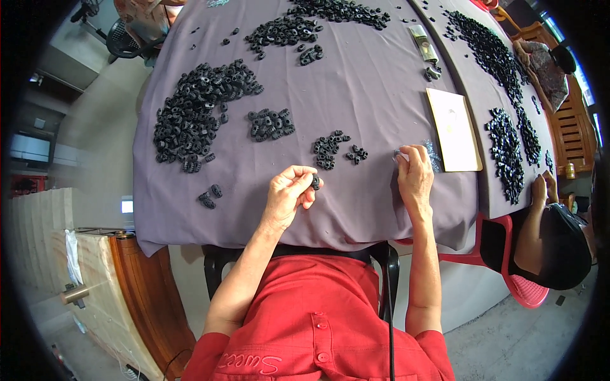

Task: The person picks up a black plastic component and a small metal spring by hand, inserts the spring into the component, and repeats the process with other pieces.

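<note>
My left hand [292,193] is closed on a small black plastic part [315,182], pinched between thumb and fingers above the cloth. Farther right, my right hand [414,174] has its fingertips pinched together beside a scatter of tiny silvery pieces [433,156]. What those fingertips hold is too small to name. Between and beyond the hands lie a small cluster of black parts [328,149] and a smaller group [357,153]. To the left are a heap of ribbed black parts [271,124] and a few loose ones [208,200].
A grey-purple cloth [356,95] covers the table. A large pile of black parts [190,114] spreads at left, another [286,32] at the back. A pale board [454,130] lies right of my right hand. At far right, another person's hands [544,187] are near shiny black parts [505,155].
</note>
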Tool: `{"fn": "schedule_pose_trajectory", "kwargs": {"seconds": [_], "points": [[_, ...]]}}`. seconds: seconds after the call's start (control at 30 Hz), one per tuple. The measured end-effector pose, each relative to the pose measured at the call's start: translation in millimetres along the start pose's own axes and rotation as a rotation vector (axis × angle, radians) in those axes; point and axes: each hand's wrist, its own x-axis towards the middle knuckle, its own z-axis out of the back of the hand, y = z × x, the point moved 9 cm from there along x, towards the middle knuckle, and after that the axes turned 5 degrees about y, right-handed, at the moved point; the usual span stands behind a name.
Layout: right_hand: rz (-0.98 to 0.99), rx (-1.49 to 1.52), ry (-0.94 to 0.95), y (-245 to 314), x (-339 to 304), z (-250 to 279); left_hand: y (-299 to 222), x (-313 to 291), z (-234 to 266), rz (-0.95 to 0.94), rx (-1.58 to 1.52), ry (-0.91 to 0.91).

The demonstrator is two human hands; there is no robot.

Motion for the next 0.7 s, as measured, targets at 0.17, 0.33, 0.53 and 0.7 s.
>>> {"fn": "schedule_pose_trajectory", "kwargs": {"seconds": [0.17, 0.33, 0.53, 0.7], "points": [[0.002, -0.046, 0.028, 0, -2, -4, 2, 0, -1, 0.006, -0.016, 0.029], [-0.011, -0.049, 0.044, -2, -12, 3, 1, 0, 0, 0.015, -0.010, 0.028], [-0.028, -0.122, 0.005, -6, -14, 12, 2, 1, 0, 0.031, -0.023, 0.041], [0.080, -0.113, 0.000, 5, 1, 5, 1, 0, 1, 0.020, -0.025, 0.040]]}}
